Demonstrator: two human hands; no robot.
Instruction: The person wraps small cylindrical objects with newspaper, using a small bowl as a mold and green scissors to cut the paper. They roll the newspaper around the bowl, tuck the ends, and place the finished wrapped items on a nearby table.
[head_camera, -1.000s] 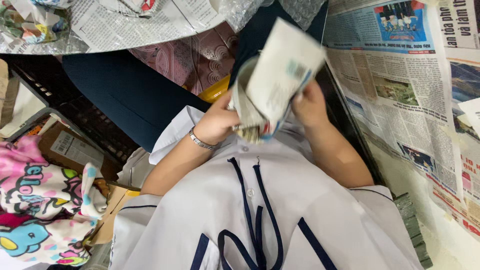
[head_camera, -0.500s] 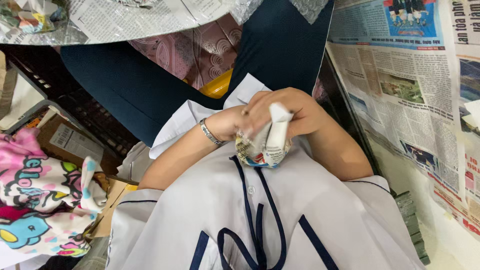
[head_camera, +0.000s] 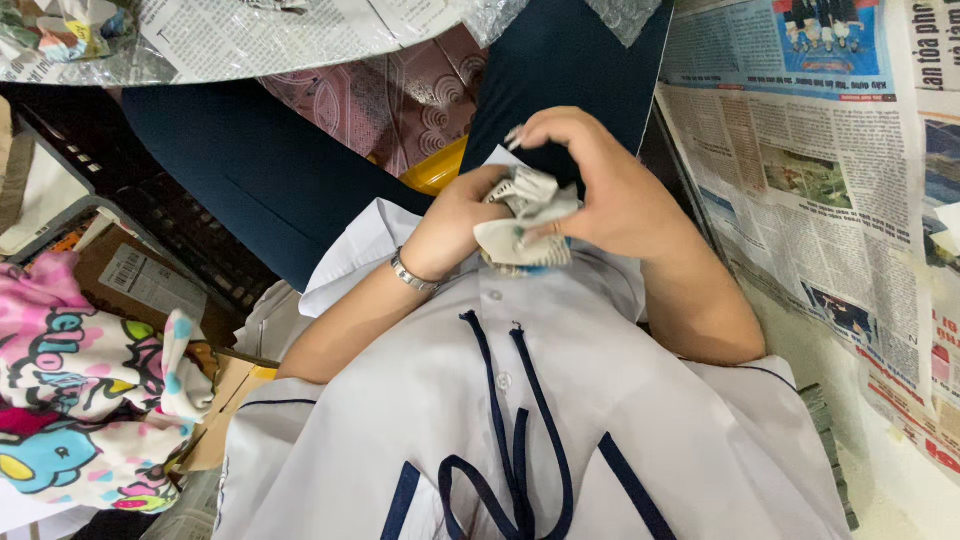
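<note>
A paper wad (head_camera: 525, 218) is clamped between both hands at the chest, the left hand (head_camera: 455, 225) cupped against it and the right hand (head_camera: 600, 185) curled over its top. It is judged mostly crumpled, with loose folds left to press in. A white shirt (head_camera: 520, 430) lies near, newspaper (head_camera: 830, 170) is spread at right, and a printed cloth (head_camera: 80, 400) is bunched at left.

Crumpled matt paper wad (head_camera: 527, 220) (newsprint)
</note>
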